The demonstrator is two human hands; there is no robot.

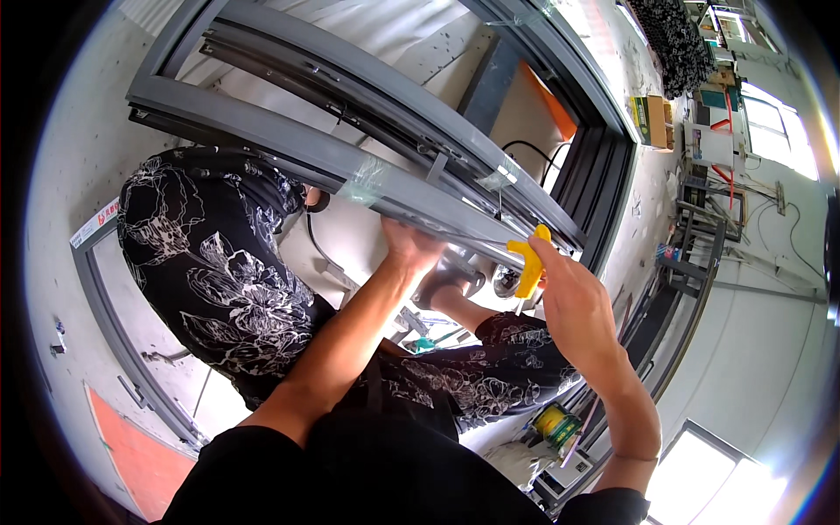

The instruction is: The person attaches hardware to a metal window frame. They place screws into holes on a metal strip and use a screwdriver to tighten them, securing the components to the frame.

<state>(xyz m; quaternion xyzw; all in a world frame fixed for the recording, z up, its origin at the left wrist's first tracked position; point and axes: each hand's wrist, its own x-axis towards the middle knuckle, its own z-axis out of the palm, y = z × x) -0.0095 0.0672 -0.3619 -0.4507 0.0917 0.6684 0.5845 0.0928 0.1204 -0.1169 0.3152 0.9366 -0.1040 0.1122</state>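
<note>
A yellow T-shaped handle [530, 262] with a thin dark shaft is in my right hand [573, 302], whose fingers are closed around it. The shaft runs left along the lower side of a grey metal frame rail [306, 140]. My left hand [413, 245] is up against that rail's underside, close to the shaft's far end. Its fingers are mostly hidden by the rail, so their grip does not show. Clear tape [366, 179] is wrapped round the rail just left of that hand. The shaft's tip cannot be made out.
The large grey frame, with parallel rails and a dark sill [604, 192], lies across my legs. A second, slimmer frame [114, 297] stands at left. On the right are a cardboard box [654, 122], a metal rack [691, 297] and a yellow-green spool [557, 426].
</note>
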